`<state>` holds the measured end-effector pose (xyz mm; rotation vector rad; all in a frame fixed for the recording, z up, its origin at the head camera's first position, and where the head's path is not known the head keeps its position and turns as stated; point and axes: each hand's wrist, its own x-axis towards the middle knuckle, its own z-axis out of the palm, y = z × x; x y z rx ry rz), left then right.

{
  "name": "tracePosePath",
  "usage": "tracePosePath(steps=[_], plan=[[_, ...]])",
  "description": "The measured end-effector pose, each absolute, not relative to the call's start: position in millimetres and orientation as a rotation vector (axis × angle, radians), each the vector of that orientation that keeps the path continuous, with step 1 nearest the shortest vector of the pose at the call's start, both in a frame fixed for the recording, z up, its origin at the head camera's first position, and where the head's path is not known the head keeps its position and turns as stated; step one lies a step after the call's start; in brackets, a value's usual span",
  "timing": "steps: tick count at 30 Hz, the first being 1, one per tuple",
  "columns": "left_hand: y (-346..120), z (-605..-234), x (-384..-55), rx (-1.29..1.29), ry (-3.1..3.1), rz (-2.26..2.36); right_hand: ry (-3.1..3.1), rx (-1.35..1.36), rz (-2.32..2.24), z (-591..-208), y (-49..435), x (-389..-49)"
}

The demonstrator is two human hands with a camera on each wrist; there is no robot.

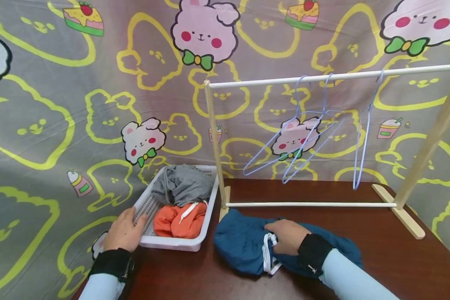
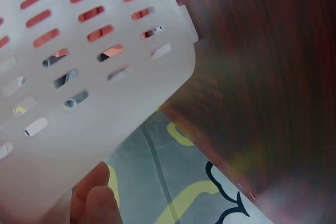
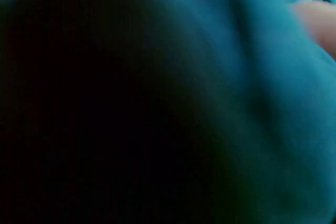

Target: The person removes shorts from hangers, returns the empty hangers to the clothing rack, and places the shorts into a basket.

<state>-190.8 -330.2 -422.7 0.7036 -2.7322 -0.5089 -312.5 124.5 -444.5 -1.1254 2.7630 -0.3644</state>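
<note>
My left hand (image 1: 123,229) grips the near left rim of a white plastic basket (image 1: 172,241), thumb over the edge. From the left wrist, fingertips (image 2: 102,205) show beneath the slotted basket wall (image 2: 131,87). Inside the basket lie a bunched grey cloth garment (image 1: 185,183) and an orange garment (image 1: 168,221) with a white drawstring. A crumpled dark blue garment (image 1: 240,241) with a white drawstring lies on the table, and my right hand (image 1: 286,236) holds its middle from above. Blue cloth (image 3: 294,129) fills much of the right wrist view, dark and blurred.
Behind the blue garment stands a wooden rack with a white top rail (image 1: 247,82) and a low white bar (image 1: 307,204). Several lilac hangers (image 1: 264,148) hang from the rail. A patterned curtain (image 1: 108,83) covers the back and left of the dark brown table (image 1: 172,275).
</note>
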Motion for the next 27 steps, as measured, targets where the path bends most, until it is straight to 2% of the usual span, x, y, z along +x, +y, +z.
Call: tracePosePath(steps=[10, 20, 27], plan=[[-329, -420, -190, 0.685, -2.716, -0.514, 2.721, -1.089, -0.922, -440, 139, -320], [-327, -422, -190, 0.681, -2.713, -0.501, 2.671, -1.022, -1.297, -407, 125, -302], [-328, -421, -190, 0.679, -2.715, -0.509, 2.6, -1.25, -1.418, -375, 107, -290]])
